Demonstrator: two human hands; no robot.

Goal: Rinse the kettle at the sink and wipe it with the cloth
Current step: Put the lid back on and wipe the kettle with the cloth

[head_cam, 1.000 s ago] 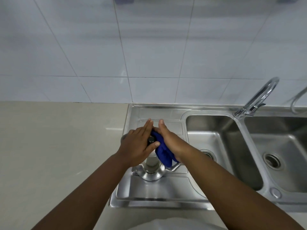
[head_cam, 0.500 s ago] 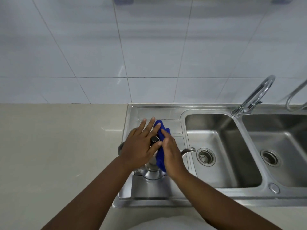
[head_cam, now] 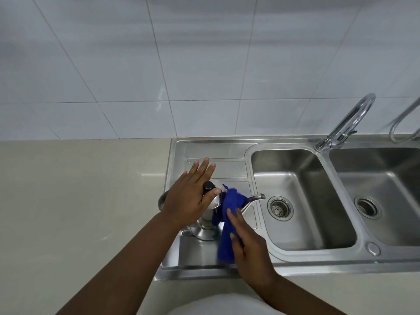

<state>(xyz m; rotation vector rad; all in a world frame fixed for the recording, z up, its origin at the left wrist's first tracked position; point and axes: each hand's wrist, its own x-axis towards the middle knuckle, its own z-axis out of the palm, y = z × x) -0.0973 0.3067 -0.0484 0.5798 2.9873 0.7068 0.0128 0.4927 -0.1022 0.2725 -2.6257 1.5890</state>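
A shiny steel kettle (head_cam: 205, 228) with a black lid knob stands on the sink's drainboard (head_cam: 197, 251), its spout (head_cam: 255, 197) pointing right toward the basin. My left hand (head_cam: 191, 198) lies flat on top of the kettle's lid, fingers spread, thumb beside the knob. A blue cloth (head_cam: 229, 223) is draped down the kettle's right side. My right hand (head_cam: 246, 244) presses that cloth against the kettle body, fingers pointing up and left. Much of the kettle is hidden under my hands and the cloth.
A double steel sink: the left basin (head_cam: 302, 201) and the right basin (head_cam: 386, 189), each with a drain. A chrome faucet (head_cam: 347, 123) stands between them at the back, a hose (head_cam: 402, 123) at far right. Beige counter (head_cam: 79, 201) lies left; white tiled wall behind.
My right hand has slid the cloth from the kettle's top down its right side, toward me. The spout has come into view. My left hand has stayed on the lid.
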